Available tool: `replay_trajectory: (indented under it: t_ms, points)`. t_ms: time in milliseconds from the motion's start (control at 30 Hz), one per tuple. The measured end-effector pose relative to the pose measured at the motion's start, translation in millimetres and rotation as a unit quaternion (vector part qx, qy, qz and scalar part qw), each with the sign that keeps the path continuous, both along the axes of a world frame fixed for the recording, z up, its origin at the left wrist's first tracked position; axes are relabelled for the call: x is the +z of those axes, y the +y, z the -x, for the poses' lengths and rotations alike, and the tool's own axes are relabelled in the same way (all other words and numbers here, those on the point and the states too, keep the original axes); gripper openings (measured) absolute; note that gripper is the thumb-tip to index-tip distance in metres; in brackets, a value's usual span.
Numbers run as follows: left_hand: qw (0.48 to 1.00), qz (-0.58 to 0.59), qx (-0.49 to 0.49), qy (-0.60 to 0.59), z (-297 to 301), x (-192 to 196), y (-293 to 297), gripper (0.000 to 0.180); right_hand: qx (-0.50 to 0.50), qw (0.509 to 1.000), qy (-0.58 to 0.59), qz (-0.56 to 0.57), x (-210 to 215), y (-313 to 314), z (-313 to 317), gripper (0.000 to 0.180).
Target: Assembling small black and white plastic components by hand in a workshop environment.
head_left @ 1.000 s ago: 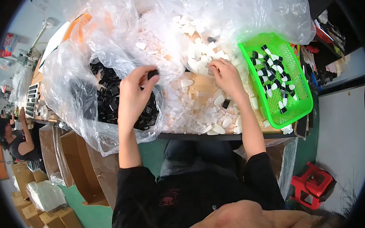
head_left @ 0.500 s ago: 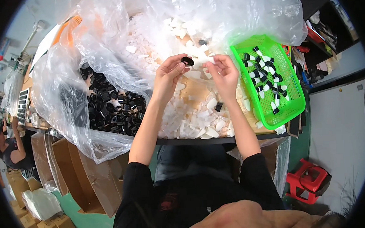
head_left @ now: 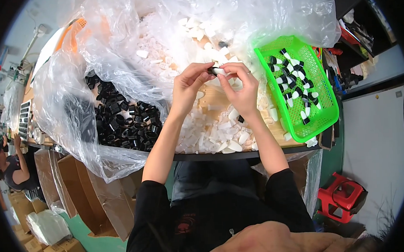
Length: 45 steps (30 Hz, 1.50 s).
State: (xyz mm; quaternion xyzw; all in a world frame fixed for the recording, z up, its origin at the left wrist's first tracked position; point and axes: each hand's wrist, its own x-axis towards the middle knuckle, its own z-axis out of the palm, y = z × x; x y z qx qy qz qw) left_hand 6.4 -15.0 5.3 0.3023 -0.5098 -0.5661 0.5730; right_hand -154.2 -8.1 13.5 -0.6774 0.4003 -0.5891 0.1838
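Observation:
Over the middle of the table my two hands meet. My left hand (head_left: 189, 86) pinches a black plastic ring (head_left: 212, 70). Between the fingertips of my right hand (head_left: 241, 87) is a white oval plastic piece (head_left: 220, 71), its end against or inside the ring; which one is hard to see. Below them lie loose white and translucent plastic pieces (head_left: 211, 131). To the left, many black rings (head_left: 128, 125) are heaped in an opened clear plastic bag (head_left: 69, 114). On the right, a green basket (head_left: 325, 115) holds several joined black-and-white pieces (head_left: 294, 78).
Clear plastic sheeting (head_left: 269, 13) covers the table's far side. A red stool (head_left: 340, 196) stands on the floor at right. Cardboard boxes (head_left: 84, 191) stand below the table at left. Another person (head_left: 14, 165) sits at the far left.
My hands have come together. The white piece in my right hand has moved left to the black ring, which now faces it in my left hand.

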Motion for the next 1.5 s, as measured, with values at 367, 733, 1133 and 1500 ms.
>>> replay_trajectory:
  t_ms: [367,733,1133,1500]
  points:
    - [0.996,0.035,0.073,-0.046,9.7,-1.8,4.8,0.024,0.016,0.998,-0.018,-0.05,3.1,9.4,-4.9,0.033]
    - [0.995,-0.069,-0.046,0.053,3.1,0.7,-0.1,0.014,-0.031,0.998,0.042,0.044,10.1,8.1,-0.7,0.024]
    - [0.979,-0.062,-0.075,0.178,6.0,-13.6,4.2,0.006,-0.026,0.99,0.044,0.135,14.4,15.5,-5.5,0.032]
    - [0.969,-0.068,-0.096,0.219,9.9,-14.7,4.4,0.004,-0.036,0.988,0.027,0.146,14.8,16.6,-6.0,0.033]
